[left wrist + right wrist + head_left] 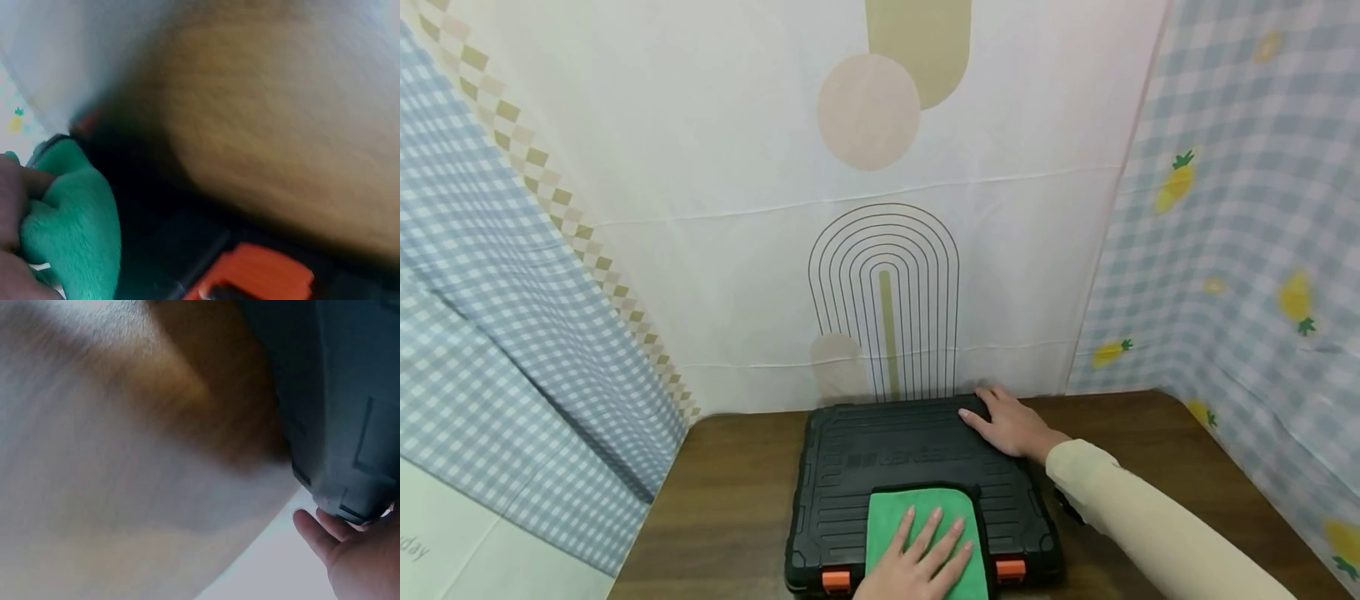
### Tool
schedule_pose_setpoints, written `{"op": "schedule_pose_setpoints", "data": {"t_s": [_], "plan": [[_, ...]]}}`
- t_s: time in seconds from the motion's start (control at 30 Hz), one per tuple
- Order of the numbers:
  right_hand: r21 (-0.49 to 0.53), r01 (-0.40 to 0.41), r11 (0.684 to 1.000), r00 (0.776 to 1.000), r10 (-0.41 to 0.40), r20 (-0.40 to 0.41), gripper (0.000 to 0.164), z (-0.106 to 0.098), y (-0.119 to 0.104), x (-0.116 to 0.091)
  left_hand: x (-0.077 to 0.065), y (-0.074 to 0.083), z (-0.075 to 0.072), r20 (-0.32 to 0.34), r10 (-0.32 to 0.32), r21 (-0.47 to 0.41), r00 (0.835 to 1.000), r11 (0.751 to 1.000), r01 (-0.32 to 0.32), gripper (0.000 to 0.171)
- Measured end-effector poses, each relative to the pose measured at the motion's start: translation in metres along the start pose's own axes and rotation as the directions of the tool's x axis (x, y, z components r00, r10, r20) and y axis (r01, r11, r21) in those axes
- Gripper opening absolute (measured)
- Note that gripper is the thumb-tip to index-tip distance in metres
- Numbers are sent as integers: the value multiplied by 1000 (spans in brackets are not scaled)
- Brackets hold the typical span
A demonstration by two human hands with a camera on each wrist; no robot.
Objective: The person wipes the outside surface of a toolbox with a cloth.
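Observation:
A black plastic tool case (917,454) with faint raised lettering and orange latches (836,581) lies closed on the table. Over its front middle is a green cloth (957,507) with a dark edge. My left hand (917,568) rests on this cloth, fingers straight and spread. From the left wrist, the cloth (78,219) looks soft and partly folded beside the fingers, near an orange latch (262,275). At the case's far right corner, my right hand (1011,425) lies with fingers extended over the edge. The right wrist view shows its fingers (315,534) against the case corner.
The brown wooden table (722,500) extends on both sides of the case. A pale patterned cloth backdrop (737,292) hangs right behind it. Checked cloths hang at the left (550,333) and right (1225,250). A small dark object (1066,507) shows beneath the right forearm.

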State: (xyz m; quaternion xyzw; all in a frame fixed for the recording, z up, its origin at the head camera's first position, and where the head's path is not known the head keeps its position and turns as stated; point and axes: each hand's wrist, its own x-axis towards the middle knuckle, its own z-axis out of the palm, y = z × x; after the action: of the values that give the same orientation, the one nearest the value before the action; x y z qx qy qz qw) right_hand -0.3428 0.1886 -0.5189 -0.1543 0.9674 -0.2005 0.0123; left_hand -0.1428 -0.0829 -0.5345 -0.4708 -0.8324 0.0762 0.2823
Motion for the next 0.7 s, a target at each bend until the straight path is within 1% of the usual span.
{"op": "schedule_pose_setpoints", "data": {"t_s": [0.07, 0.13, 0.23, 0.3, 0.37, 0.4, 0.47, 0.5, 0.53, 0.57, 0.6, 0.67, 0.7], "plan": [[-34, 9, 999, 1000, -9, -6, 86, -3, -3, 0, -1, -5, -4, -37, 4, -50, 999, 999, -6, 70], [-65, 26, 998, 999, -27, -23, 83, -5, -6, 0, -1, -9, -8, -71, -8, -132, 997, 991, -2, 64], [-89, 54, 995, 997, -59, -52, 75, -10, -12, -1, -2, -15, -14, -129, -69, -278, 989, 960, 30, 60], [-90, 68, 994, 995, -74, -66, 72, -14, -17, -3, -3, -18, -18, -170, -120, -362, 978, 931, 51, 63], [-83, 82, 993, 993, -88, -75, 70, -17, -22, -5, -5, -24, -22, -224, -158, -404, 962, 913, 56, 68], [-81, 85, 993, 993, -92, -78, 70, -19, -24, -6, -7, -28, -26, -248, -176, -422, 953, 905, 58, 62], [-71, 94, 993, 991, -100, -84, 69, -23, -27, -9, -11, -36, -33, -281, -214, -460, 936, 886, 64, 42], [-68, 95, 993, 991, -101, -87, 69, -24, -29, -11, -14, -42, -37, -301, -224, -459, 927, 886, 65, 49], [-60, 95, 994, 991, -100, -89, 69, -26, -30, -13, -17, -49, -40, -330, -236, -453, 914, 889, 66, 67], [-57, 92, 994, 991, -97, -91, 69, -28, -31, -15, -22, -55, -44, -342, -261, -456, 903, 886, 83, 86], [-53, 93, 994, 991, -98, -95, 69, -29, -31, -18, -26, -62, -48, -352, -289, -459, 890, 882, 105, 97], [-48, 90, 995, 990, -94, -105, 68, -32, -31, -23, -37, -77, -54, -385, -344, -439, 857, 884, 158, 101], [-41, 84, 996, 990, -88, -110, 68, -33, -31, -25, -42, -85, -57, -389, -382, -435, 838, 879, 198, 100]]}}
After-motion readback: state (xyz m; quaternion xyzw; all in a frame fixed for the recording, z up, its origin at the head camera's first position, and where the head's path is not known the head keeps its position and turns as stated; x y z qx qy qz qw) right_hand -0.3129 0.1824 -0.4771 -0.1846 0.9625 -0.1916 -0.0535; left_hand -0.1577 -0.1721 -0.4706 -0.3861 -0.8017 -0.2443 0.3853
